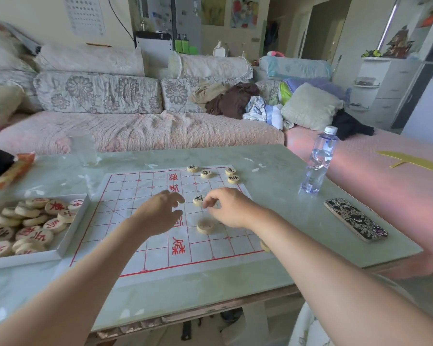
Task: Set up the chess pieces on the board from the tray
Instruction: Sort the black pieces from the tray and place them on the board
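A white paper chess board [140,221] with a red grid lies on the table. Left of it, a white tray [70,236] holds several round pale pieces [35,221] marked in red or black. Several black-marked pieces [206,173] sit near the board's far right corner. My left hand [160,213] hovers over the board's middle, fingers loosely curled and holding nothing. My right hand [225,208] has curled fingers that pinch a mostly hidden pale piece [216,204], right beside a black-marked piece [199,200]. A blank-faced piece [205,226] lies just nearer to me.
A water bottle [319,161] stands at the table's far right, with a phone [355,219] in a patterned case lying nearer. A clear glass [84,148] and a snack packet [15,171] sit at the far left. A sofa runs behind the table.
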{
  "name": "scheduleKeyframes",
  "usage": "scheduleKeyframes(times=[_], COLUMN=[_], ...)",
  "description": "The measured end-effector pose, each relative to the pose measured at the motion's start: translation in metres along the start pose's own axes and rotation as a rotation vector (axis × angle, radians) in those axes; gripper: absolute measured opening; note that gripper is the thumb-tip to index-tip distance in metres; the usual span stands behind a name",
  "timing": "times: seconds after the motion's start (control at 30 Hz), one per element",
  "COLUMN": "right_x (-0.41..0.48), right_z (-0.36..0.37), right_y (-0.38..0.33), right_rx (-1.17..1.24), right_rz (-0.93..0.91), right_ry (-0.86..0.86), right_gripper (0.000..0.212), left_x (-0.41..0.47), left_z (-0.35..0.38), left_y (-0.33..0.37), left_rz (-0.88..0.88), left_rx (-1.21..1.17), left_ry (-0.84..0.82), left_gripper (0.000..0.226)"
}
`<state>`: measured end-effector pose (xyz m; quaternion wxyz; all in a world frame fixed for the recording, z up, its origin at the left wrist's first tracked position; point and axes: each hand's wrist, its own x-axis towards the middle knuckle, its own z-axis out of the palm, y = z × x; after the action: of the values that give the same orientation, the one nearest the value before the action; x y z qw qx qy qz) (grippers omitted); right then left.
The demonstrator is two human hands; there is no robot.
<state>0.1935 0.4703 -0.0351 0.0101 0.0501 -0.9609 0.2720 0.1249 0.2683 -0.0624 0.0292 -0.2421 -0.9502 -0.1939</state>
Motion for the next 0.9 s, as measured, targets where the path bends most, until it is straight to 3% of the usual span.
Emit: scheduleKeyframes(times=[0.57, 0.7, 0.9], right_x=[0.131, 0.149, 0.171], right_z=[0.144, 0.178, 0.214], right_y=[-0.209, -0.248, -0.281], right_rx=[0.08, 0.01, -0.082], right_rz=[-0.289, -0.313, -0.37], right_ry=[-0.158, -0.217, -0.139], right_gripper=[0.025, 0.029, 0.044], left_x=[-0.098, -0.126, -0.141], left_z=[-0.088, -0.099, -0.103], left_y=[-0.208, -0.255, -0.293], left_rz=[-0.318, -0.525, -0.619], left_rx=[0.067, 0.123, 0.065], left_ry=[0.297, 0.363, 0.342], left_gripper=[0.03, 0.033, 0.033])
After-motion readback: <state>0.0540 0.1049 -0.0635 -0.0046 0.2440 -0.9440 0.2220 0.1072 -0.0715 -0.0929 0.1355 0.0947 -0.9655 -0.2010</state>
